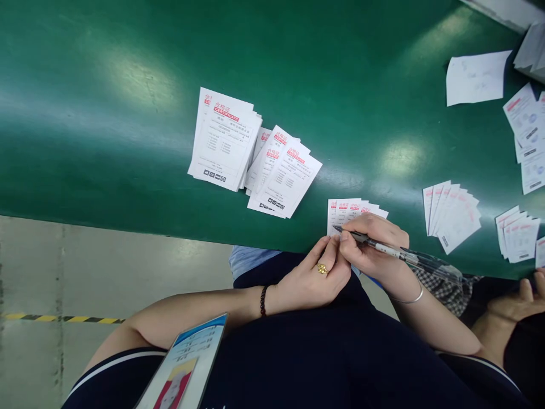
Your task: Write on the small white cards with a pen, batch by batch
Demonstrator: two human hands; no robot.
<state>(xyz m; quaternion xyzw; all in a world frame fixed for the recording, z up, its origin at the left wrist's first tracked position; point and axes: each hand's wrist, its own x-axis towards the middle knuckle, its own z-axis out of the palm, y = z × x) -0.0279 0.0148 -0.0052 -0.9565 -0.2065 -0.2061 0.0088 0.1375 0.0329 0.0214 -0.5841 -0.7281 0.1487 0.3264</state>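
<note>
A fanned set of small white certificate cards (343,204) with red headings lies at the near edge of the green table. My right hand (374,244) is closed around a pen (385,249), its tip over the left part of these cards. At their lower edge, the bent fingers of my left hand (317,272) are closed on the cards; the thumb is hidden. My right hand covers much of the fan. Farther left lie two overlapping stacks of larger certificate cards, one stack (225,142) behind the other stack (287,176).
On the right are more fanned cards (457,213), a smaller fan (519,236) and stamped cards (532,130). A blank paper (477,79) lies farther back. Another person's hand (522,301) is at the right edge. My badge (187,363) hangs in front.
</note>
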